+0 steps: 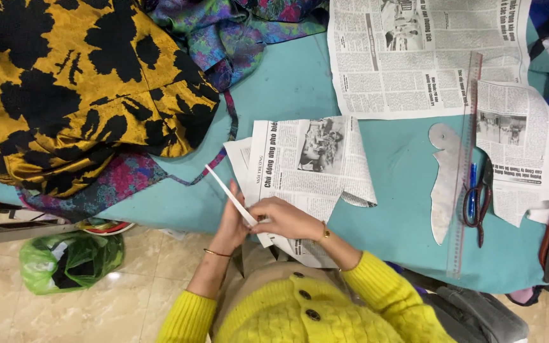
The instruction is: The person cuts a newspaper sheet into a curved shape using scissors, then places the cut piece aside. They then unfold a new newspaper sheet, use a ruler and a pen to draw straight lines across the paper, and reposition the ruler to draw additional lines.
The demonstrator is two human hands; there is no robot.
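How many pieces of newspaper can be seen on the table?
3, perhaps more. One large newspaper sheet lies at the top. One smaller newspaper piece lies at the right, under the scissors. One cut newspaper piece is by both hands, with layers possibly hidden beneath.

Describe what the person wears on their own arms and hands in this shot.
Both arms wear bright yellow chunky-knit sleeves with ribbed cuffs, pushed up the forearms. The left hand is bare, with a thin gold bangle on that wrist. The right hand is bare too, with a gold bracelet at its wrist. No gloves or rings show.
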